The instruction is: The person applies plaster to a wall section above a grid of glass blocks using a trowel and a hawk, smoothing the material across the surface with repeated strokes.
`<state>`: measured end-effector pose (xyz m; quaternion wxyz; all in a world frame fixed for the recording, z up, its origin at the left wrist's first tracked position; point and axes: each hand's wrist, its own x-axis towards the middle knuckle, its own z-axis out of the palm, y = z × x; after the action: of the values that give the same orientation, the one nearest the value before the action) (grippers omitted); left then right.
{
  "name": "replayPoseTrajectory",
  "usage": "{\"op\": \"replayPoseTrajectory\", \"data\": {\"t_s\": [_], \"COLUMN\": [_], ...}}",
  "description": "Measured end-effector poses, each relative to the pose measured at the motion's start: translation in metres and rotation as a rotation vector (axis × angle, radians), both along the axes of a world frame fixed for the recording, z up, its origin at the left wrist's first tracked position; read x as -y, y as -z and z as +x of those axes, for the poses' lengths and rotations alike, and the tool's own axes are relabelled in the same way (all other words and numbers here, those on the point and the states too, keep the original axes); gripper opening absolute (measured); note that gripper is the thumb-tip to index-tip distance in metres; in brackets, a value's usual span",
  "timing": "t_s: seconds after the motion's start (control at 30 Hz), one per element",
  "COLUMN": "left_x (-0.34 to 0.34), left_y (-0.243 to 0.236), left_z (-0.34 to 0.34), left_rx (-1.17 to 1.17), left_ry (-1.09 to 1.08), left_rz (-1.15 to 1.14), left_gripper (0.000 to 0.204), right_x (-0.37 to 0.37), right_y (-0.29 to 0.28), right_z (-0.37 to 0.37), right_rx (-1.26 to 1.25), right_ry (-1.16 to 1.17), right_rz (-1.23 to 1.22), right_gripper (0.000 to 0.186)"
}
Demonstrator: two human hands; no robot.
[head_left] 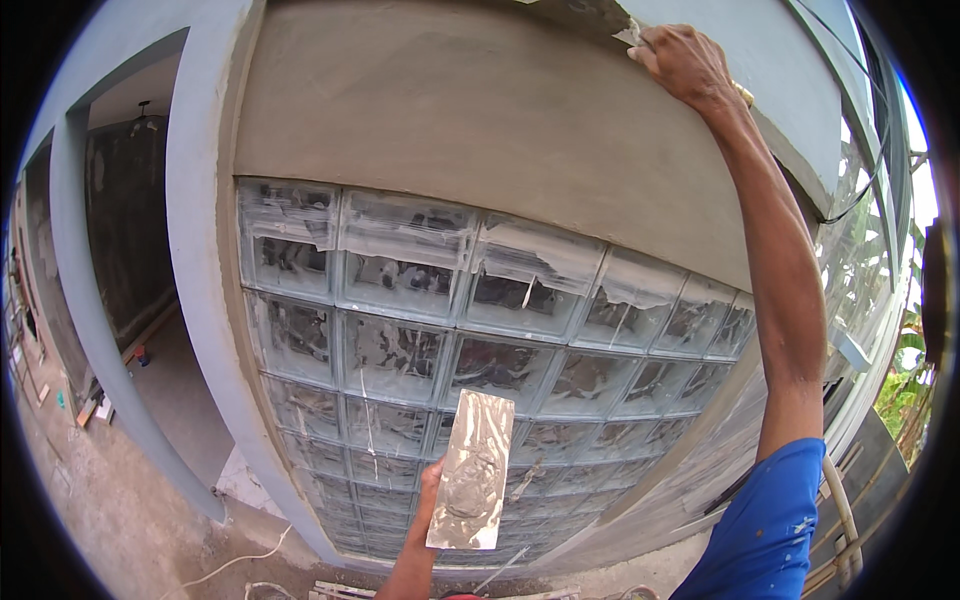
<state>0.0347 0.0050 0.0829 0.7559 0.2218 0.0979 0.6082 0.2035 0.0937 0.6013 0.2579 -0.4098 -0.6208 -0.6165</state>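
Note:
High at the upper right, my right hand is closed around a putty knife. Its blade is at the top of a band of smooth grey-brown plaster, and a pale handle end sticks out behind my wrist. Lower down, my left hand grips a rectangular metal trowel, whose flat face carries a smear of wet grey plaster. Most of the left fingers are hidden behind the trowel. Below the plaster band stands a glass block wall, its top row streaked with white smears.
A light grey column borders the plaster at the left, beside a doorway. A black cable hangs at the right. Near the right edge runs a pale hose. A white cord lies on the floor.

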Motion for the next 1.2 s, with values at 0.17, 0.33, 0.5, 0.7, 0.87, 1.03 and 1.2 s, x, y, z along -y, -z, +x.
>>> {"op": "replayPoseTrajectory", "data": {"t_s": [0.17, 0.33, 0.5, 0.7, 0.87, 1.03, 1.2], "left_x": [-0.002, -0.002, -0.001, 0.002, 0.001, 0.006, -0.003], "left_y": [0.003, 0.005, 0.003, -0.002, 0.001, -0.009, 0.015], "left_z": [0.000, -0.001, -0.003, 0.001, -0.001, -0.010, -0.013], "left_rx": [-0.001, -0.022, -0.044, -0.121, -0.089, -0.259, -0.073], "left_ry": [-0.011, -0.017, -0.029, -0.051, -0.058, -0.171, -0.069], "left_rz": [0.009, 0.023, 0.047, 0.055, 0.017, -0.049, -0.035], "left_gripper": [0.026, 0.025, 0.024, 0.025, 0.025, 0.028, 0.028], "right_x": [0.002, 0.002, 0.007, -0.001, -0.002, 0.002, 0.009], "right_y": [0.000, 0.003, 0.010, 0.003, 0.001, 0.002, 0.009], "right_z": [0.007, 0.044, 0.060, 0.028, -0.007, -0.019, 0.022], "right_rx": [-0.052, -0.080, -0.021, 0.018, 0.043, -0.062, -0.063], "right_ry": [0.004, 0.053, -0.047, -0.055, -0.017, 0.062, 0.016], "right_rz": [-0.028, -0.017, 0.033, 0.041, 0.039, -0.059, 0.026], "right_gripper": [0.031, 0.030, 0.029, 0.029, 0.030, 0.030, 0.028]}}
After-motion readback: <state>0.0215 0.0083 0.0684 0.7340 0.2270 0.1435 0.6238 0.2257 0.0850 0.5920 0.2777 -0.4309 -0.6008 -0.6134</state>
